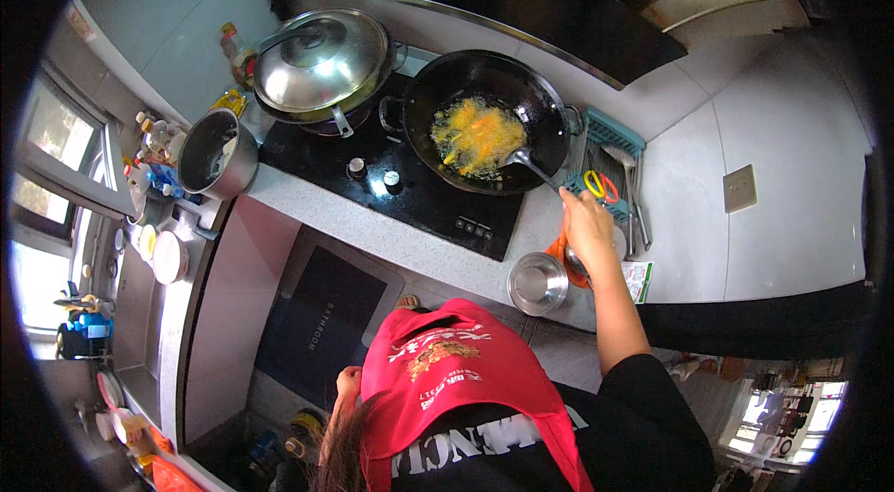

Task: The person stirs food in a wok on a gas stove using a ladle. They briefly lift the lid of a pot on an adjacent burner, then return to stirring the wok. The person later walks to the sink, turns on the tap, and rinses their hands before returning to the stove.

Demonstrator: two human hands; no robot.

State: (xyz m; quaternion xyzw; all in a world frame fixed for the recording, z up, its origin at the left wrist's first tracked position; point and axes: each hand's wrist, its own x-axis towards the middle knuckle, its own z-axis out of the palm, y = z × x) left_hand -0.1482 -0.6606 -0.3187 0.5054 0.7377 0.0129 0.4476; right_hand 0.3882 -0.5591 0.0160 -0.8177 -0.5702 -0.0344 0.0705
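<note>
My right hand (588,225) grips the handle of a metal cooking spatula or ladle (536,171). Its head rests at the near right edge of yellow-orange food pieces (482,132), which bubble in oil. They lie at the bottom of a black wok (426,83) on the right side of the hob. My left hand (349,380) hangs low at my left side, close to the red apron (461,359); its fingers are mostly hidden. Just below my right wrist, a steel bowl (538,284) stands at the counter's front edge.
A second pan under a domed steel lid (321,62) occupies the left of the black hob (426,202). Left of it stands a deep pot (218,155), near several bottles (159,139). Scissors (602,186) with yellow and red handles lie by a teal rack (614,132). The range hood (475,0) overhangs the back.
</note>
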